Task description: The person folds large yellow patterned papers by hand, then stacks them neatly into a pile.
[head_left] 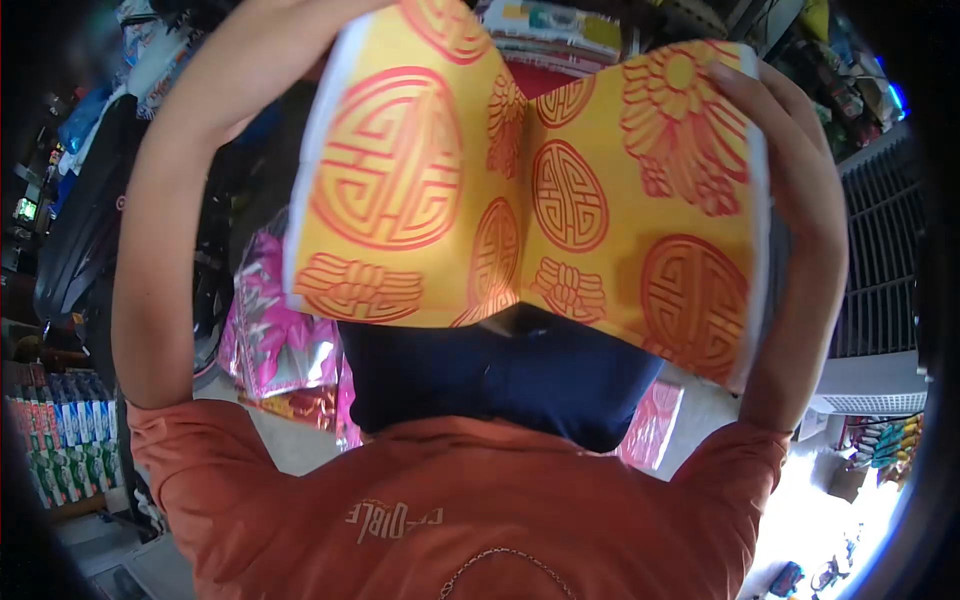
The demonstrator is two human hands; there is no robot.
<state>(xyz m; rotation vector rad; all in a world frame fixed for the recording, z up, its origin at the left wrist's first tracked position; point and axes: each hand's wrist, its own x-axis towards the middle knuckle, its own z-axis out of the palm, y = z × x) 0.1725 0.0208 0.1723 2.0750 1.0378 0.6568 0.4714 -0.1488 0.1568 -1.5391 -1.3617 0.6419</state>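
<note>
A yellow patterned paper [400, 160] with red round emblems and flower motifs is held up in front of my chest. It is creased down the middle into a V, and white shows along its side edges. My right hand [785, 110] grips its upper right edge, with fingers lying over the printed face. At the top left, my left hand [362, 6] is at the paper's upper edge; most of it is cut off by the frame and its fingers are hidden. Dark cloth [490, 375] covers my lap below the paper.
Shiny pink-and-silver plastic packs [280, 315] lie on the left, and a pink wrapped pack [653, 425] lies right of my lap. Boxed goods [65, 435] stand far left. A dark slatted panel [880, 260] rises at the right. Stacked papers [555, 35] sit beyond the held paper.
</note>
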